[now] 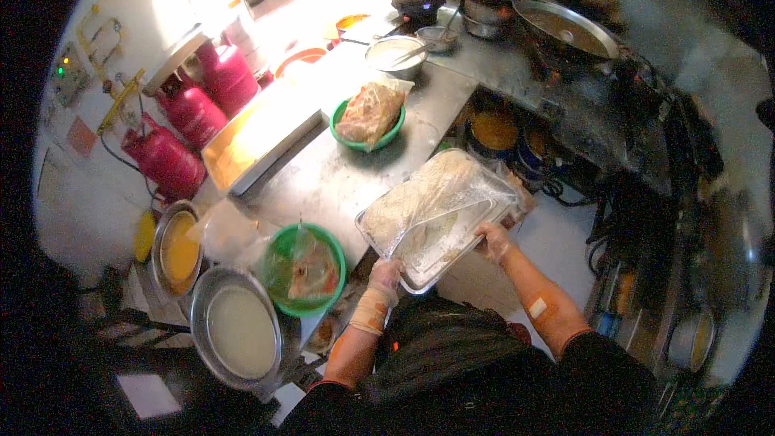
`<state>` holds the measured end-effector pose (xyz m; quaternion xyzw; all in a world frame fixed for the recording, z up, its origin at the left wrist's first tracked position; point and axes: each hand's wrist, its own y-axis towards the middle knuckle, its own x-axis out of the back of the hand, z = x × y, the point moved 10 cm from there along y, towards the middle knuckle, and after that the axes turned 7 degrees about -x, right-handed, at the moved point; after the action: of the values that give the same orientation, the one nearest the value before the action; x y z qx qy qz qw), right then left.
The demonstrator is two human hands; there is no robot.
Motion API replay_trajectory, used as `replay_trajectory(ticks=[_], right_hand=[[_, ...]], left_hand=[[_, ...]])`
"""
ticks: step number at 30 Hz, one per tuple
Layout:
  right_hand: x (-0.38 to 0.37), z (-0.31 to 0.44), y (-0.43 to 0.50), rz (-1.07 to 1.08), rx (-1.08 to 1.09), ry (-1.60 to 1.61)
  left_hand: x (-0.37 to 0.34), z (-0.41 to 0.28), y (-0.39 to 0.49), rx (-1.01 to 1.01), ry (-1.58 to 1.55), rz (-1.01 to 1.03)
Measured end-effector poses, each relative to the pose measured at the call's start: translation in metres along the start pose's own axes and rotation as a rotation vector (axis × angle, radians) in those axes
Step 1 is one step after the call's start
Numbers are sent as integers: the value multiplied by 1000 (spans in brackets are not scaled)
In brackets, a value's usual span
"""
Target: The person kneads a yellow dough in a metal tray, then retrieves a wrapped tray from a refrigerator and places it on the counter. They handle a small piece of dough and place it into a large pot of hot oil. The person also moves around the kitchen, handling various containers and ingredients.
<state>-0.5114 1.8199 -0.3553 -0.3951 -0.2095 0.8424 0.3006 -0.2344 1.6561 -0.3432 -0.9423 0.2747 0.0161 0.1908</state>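
Both hands grip a metal tray [463,248] from below and at its near rim, tilted in front of my body. A pale, floury heap [418,184] fills its far left part, with a clear plastic sheet partly over it. My left hand [385,275], in a thin clear glove with a wrap at the wrist, holds the near left corner. My right hand [496,242], also gloved, holds the right side. Left of the tray stands a green plastic basin [342,272] with a plastic bag of meat [313,275]. Beyond the tray, a smaller green bowl [369,146] holds another bag of meat [372,112].
A steel table [296,178] carries a rectangular pan [275,154] and a bowl of white stuff [396,54]. Metal basins of pale [242,333] and orange liquid [180,251] stand at the left, near pink gas cylinders [191,112]. Woks [569,30] line the stove at the right.
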Motion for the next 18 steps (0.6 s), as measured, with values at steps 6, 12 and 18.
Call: replay_trajectory(ticks=[6,12,18], right_hand=[[-35,39,163,-282,-176,-299],[-175,76,207,115,719,-1433],[-186,-41,239,-78,-304,-681]], left_hand=[[40,-49,106,129,92,-67],[131,-59,160,-175,939,103],[237,-50,120,-226,874,6]])
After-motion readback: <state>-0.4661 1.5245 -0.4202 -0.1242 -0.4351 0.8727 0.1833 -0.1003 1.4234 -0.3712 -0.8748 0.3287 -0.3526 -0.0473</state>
